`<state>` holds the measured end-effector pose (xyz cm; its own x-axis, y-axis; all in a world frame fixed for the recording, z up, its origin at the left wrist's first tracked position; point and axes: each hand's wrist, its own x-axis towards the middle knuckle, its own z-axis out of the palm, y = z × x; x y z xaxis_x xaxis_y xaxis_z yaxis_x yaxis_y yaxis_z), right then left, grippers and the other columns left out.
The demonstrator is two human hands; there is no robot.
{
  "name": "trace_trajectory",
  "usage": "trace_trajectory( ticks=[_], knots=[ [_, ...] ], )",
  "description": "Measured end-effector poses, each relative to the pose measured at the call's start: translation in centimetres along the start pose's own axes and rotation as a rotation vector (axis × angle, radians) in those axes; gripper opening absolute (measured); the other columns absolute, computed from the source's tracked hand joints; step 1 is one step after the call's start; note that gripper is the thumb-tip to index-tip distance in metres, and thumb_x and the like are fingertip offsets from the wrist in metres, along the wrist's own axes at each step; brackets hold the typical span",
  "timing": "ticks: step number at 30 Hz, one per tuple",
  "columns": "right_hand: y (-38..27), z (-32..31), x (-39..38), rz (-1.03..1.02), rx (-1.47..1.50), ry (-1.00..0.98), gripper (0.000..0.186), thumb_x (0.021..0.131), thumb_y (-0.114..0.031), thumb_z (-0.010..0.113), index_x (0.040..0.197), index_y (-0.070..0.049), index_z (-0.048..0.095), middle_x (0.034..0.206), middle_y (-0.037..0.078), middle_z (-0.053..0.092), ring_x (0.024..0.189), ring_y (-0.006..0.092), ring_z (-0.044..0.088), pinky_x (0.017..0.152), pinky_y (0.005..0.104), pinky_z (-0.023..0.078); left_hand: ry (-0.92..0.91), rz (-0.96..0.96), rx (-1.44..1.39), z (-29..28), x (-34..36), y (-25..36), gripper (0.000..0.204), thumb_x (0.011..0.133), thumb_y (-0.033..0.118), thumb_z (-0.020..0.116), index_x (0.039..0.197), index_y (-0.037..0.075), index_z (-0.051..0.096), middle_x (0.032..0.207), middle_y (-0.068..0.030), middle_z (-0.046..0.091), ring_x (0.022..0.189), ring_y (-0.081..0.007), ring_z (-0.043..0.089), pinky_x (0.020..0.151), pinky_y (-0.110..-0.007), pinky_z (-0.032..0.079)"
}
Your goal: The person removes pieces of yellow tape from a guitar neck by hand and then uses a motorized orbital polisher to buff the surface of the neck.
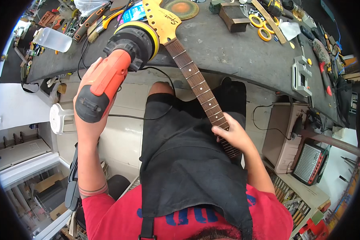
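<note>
Guitar neck (200, 88) ctr of view, over apron (188, 160) & bench (228, 52) edge; long axis 11–5 o'clock, headstock (168, 24) at 11, frets up. R hand (234, 134) toward 5 o'clock end: closed on neck, thumb across frets, other fingers mostly hidden. L hand (85, 82) wrapped round red/blk sander (108, 76), fingertips partly hidden. Yellow-rimmed pad (153, 34) right by headstock; contact unclear. Bottle (54, 39) ca. 10 o'clock, tape rolls (264, 34) ca. 2.

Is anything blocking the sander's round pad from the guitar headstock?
Nothing visible is. The left hand holds the power sander with its yellow-edged pad right beside the headstock; I can't tell if they touch.
</note>
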<state>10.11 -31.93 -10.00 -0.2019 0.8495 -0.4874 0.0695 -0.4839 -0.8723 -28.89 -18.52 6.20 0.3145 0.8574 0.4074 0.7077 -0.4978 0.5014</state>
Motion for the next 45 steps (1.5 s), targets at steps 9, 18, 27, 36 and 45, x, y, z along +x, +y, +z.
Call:
trace_trajectory(
  ticks=[9, 18, 27, 36, 45],
  knots=[
    [2.8, 1.7, -1.1, 0.006, 0.117, 0.088, 0.031, 0.105, -0.025, 0.081, 0.122, -0.002, 0.071, 0.087, 0.002, 0.07, 0.074, 0.0111, 0.068, 0.068, 0.0309, 0.057, -0.06, -0.023, -0.04, 1.1, 0.8, 1.2, 0.058, 0.088, -0.007, 0.079, 0.144, 0.0, 0.068, 0.157, -0.0139, 0.066, 0.138, -0.0274, 0.069, 0.118, -0.038, 0.05],
    [3.8, 3.4, 1.1, -0.044, 0.195, 0.102, 0.033, 0.106, -0.029, 0.079, 0.123, -0.002, 0.071, 0.087, 0.001, 0.068, 0.072, 0.0096, 0.066, 0.064, 0.0298, 0.058, -0.211, 0.033, -0.028, 2.4, 2.2, 1.4, 0.062, 0.089, -0.008, 0.079, 0.148, 0.006, 0.068, 0.157, -0.0137, 0.065, 0.142, -0.0313, 0.065, 0.121, -0.043, 0.049],
    [3.8, 2.9, 1.4, -0.037, 0.226, 0.034, 0.033, 0.107, -0.029, 0.078, 0.124, -0.001, 0.07, 0.088, 0.001, 0.067, 0.072, 0.0098, 0.065, 0.065, 0.03, 0.057, -0.219, 0.07, -0.003, 2.3, 2.2, 2.0, 0.066, 0.087, -0.007, 0.079, 0.15, 0.005, 0.065, 0.146, -0.0109, 0.074, 0.131, -0.0277, 0.073, 0.115, -0.038, 0.053],
    [4.0, 2.8, 1.5, -0.038, 0.223, 0.039, 0.035, 0.108, -0.03, 0.078, 0.124, 0.0, 0.07, 0.087, 0.001, 0.067, 0.072, 0.0099, 0.064, 0.065, 0.0306, 0.056, -0.249, 0.057, 0.012, 2.5, 2.2, 2.5, 0.065, 0.086, -0.007, 0.079, 0.149, 0.005, 0.067, 0.146, -0.01, 0.075, 0.13, -0.0282, 0.074, 0.113, -0.037, 0.053],
    [4.1, 2.7, 1.6, -0.023, 0.23, 0.022, 0.036, 0.107, -0.031, 0.079, 0.124, 0.0, 0.07, 0.086, 0.001, 0.067, 0.072, 0.0097, 0.064, 0.065, 0.0302, 0.056, -0.208, 0.118, 0.022, 2.8, 2.1, 1.7, 0.062, 0.087, -0.006, 0.079, 0.147, 0.006, 0.068, 0.147, -0.0102, 0.074, 0.131, -0.0293, 0.074, 0.115, -0.039, 0.054]
  ],
)
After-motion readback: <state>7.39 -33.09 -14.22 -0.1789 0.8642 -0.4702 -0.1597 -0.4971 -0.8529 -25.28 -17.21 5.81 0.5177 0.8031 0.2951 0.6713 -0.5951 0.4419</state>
